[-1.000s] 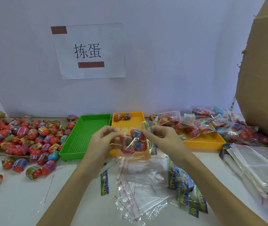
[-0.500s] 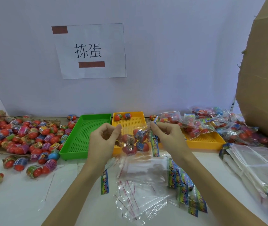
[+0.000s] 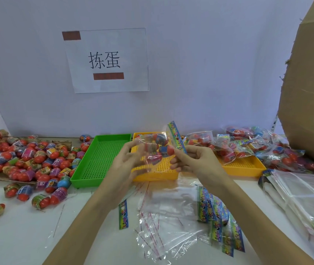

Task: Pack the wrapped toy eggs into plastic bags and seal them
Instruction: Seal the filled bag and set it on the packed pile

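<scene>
A clear plastic bag (image 3: 158,148) holding several red wrapped toy eggs hangs between my hands above the near yellow tray (image 3: 156,174). Its colourful header strip (image 3: 176,136) sticks up on the right. My left hand (image 3: 125,165) grips the bag's left side, blurred by motion. My right hand (image 3: 192,159) pinches the bag just below the strip. A large pile of loose wrapped eggs (image 3: 28,159) covers the table on the left.
An empty green tray (image 3: 102,159) sits left of the yellow one. Filled bags (image 3: 257,148) heap over a second yellow tray (image 3: 242,166). Empty clear bags (image 3: 167,217) lie under my hands, more stacked at right (image 3: 305,197). A cardboard box (image 3: 309,92) rises at right.
Both hands have raised the bag of eggs and turned it, so the header strip now points up on the right. My hands have moved slightly apart.
</scene>
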A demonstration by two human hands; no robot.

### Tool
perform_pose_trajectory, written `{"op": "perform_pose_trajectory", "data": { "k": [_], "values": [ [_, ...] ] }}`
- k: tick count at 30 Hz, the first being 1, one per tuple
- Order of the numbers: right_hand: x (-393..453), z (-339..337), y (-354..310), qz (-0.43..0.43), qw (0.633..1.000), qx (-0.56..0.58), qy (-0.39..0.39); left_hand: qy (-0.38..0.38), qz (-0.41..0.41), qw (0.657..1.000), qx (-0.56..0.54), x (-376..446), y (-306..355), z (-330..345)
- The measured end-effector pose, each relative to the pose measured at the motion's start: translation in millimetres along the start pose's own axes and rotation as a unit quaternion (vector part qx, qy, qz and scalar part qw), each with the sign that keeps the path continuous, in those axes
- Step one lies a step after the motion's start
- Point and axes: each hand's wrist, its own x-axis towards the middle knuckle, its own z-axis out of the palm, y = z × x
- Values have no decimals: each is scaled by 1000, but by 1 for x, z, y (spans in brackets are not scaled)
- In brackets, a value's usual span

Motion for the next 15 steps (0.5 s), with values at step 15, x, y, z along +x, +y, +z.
{"op": "perform_pose_trajectory", "data": {
  "k": [15],
  "values": [
    [2, -14, -11, 22, 1000, -14, -5, -56, 0, 993, 107, 1, 0, -16]
  ]
}}
